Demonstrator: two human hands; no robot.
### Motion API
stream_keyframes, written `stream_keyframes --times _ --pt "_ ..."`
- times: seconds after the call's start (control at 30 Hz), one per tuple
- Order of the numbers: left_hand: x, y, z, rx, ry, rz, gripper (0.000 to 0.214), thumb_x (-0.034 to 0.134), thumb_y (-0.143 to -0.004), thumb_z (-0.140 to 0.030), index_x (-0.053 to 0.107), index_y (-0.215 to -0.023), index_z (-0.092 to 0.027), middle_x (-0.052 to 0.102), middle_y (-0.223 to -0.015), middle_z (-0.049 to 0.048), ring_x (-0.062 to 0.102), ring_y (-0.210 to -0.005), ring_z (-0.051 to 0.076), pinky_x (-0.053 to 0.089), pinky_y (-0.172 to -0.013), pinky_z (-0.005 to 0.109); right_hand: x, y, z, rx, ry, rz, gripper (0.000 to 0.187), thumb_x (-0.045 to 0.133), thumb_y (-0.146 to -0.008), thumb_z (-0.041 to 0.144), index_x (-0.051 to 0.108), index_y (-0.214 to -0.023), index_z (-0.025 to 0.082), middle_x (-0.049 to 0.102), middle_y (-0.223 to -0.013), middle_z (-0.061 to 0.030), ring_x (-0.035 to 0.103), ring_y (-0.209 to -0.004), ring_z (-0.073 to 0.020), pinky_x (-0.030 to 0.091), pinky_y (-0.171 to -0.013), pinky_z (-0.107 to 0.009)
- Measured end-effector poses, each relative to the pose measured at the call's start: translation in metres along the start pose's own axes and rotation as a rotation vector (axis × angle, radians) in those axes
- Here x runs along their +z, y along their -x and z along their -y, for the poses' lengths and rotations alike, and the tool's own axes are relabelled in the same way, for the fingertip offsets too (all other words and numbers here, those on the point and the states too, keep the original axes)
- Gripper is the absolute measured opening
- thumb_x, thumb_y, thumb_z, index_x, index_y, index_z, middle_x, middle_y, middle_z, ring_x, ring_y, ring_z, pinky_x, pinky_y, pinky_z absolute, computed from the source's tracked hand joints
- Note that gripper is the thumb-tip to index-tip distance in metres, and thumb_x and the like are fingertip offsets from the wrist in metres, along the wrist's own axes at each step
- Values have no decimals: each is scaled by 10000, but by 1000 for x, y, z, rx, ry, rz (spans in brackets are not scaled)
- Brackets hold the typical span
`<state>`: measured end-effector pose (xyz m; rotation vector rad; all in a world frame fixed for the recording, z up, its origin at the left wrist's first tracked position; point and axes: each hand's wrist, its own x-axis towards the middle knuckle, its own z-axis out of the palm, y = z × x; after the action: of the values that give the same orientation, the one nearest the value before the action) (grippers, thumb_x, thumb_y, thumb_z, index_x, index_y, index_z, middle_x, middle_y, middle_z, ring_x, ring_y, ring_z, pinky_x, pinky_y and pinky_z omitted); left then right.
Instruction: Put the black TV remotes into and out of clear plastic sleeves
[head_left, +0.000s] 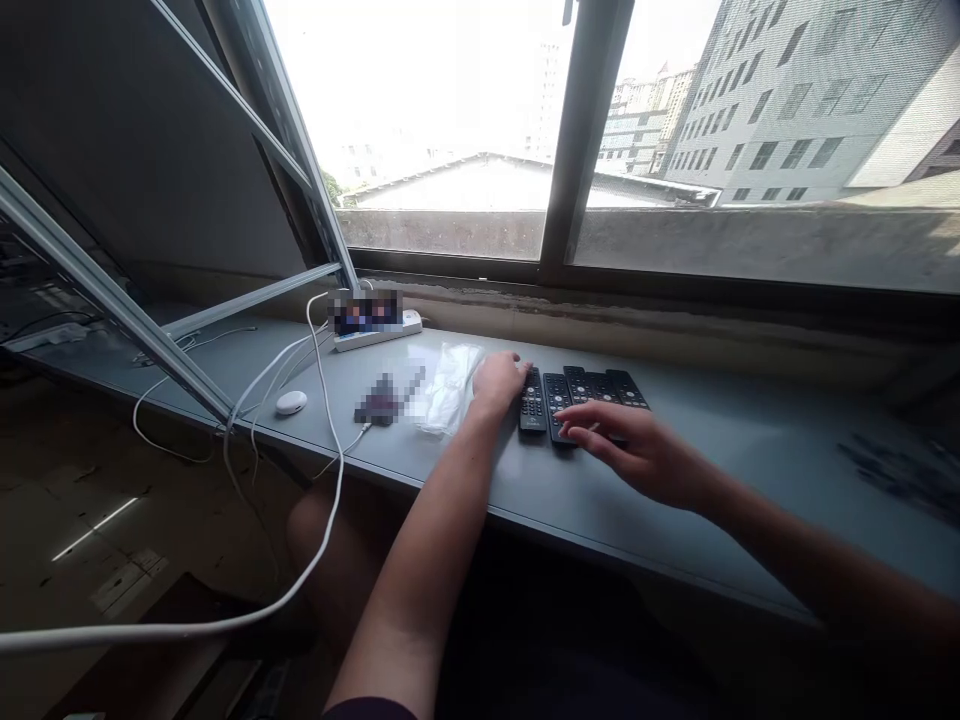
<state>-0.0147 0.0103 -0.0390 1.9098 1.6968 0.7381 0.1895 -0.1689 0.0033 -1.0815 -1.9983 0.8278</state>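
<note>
Several black remote controls [581, 395] lie side by side on a grey ledge [720, 470] under the window. My left hand [499, 382] rests against the left side of the leftmost remote [532, 403], its fingers curled along the remote's edge. My right hand [637, 450] hovers over the near ends of the middle remotes with its fingers stretched out and apart, fingertips touching the second remote [559, 412]. Nothing is held in it.
Clear plastic bags [450, 385] lie left of my left hand. Further left are a small blurred object [382, 400], a white power strip [375, 328], a white round puck [291, 402] and white cables [322, 470] hanging over the ledge's edge. A metal frame [112, 290] slants at left.
</note>
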Motion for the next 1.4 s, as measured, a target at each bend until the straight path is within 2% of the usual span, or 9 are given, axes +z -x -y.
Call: stream_keyframes --times 0.13,0.3,0.43,0.53,0.67,0.83,1.0,1.2,1.4 --pt "6 -3 1 47 33 -33 475 707 -1061 -489 790 -1382 -149 766 -1422 227 725 -1324 329 517 -1167 393 -28 -1 -8 -170 314 96 401 667 -1125 537 798 -1449 341 795 -1411 -123 723 -1345 -384 605 -1138 -574" --pt "13 0 -5 248 31 -29 515 678 -1073 -534 781 -1419 -167 640 -1582 203 620 -1480 342 432 -1295 398 -54 -6 -54 -272 654 87 674 724 -1048 689 701 -1614 325 670 -1640 -150 512 -1605 -468 405 -1326 -691" --pt "27 4 -10 408 -23 89 491 670 -1078 -553 792 -1447 -253 637 -1639 130 527 -1583 339 370 -1366 443 -52 -6 -95 -214 790 110 821 629 -1060 778 604 -1712 280 571 -1738 -197 470 -1640 -491 366 -1329 -737" --pt "38 5 -13 456 -112 135 412 593 -1123 -434 798 -1453 -297 669 -1624 95 519 -1592 319 362 -1375 474 -40 -3 -111 -177 812 119 810 568 -1100 755 516 -1771 303 516 -1787 -184 467 -1654 -459 350 -1343 -725" --pt "44 4 -14 485 -132 129 427 520 -1143 -378 806 -1449 -292 699 -1598 93 573 -1543 300 404 -1347 436 -25 1 -112 -150 844 50 729 491 -1154 690 516 -1770 302 528 -1775 -188 473 -1649 -458 348 -1331 -743" --pt "43 1 -12 543 -144 138 447 570 -1122 -438 811 -1440 -235 735 -1546 133 610 -1513 335 426 -1334 450 -17 1 -106 -139 863 17 710 479 -1163 658 533 -1762 281 539 -1765 -193 488 -1630 -475 363 -1318 -745" --pt "42 -3 -10 566 -145 153 399 581 -1109 -383 824 -1406 -273 764 -1511 98 640 -1487 305 439 -1324 412 -16 -4 -102 -161 843 -3 689 503 -1148 680 595 -1714 298 607 -1687 -194 555 -1555 -464 413 -1285 -731" --pt "37 -4 -10 536 -164 142 371 609 -1093 -399 849 -1342 -266 798 -1433 116 686 -1414 330 484 -1278 431 -17 -8 -95 -225 791 -7 679 591 -1123 666 641 -1674 274 647 -1611 -197 588 -1490 -438 479 -1265 -646" --pt "29 7 -18 585 -52 179 426 483 -1152 -452 872 -1242 -305 817 -1401 80 702 -1384 297 491 -1251 394 -19 -6 -90 -239 785 -4 704 632 -1105 646 614 -1704 276 644 -1614 -201 579 -1488 -453 501 -1256 -654"
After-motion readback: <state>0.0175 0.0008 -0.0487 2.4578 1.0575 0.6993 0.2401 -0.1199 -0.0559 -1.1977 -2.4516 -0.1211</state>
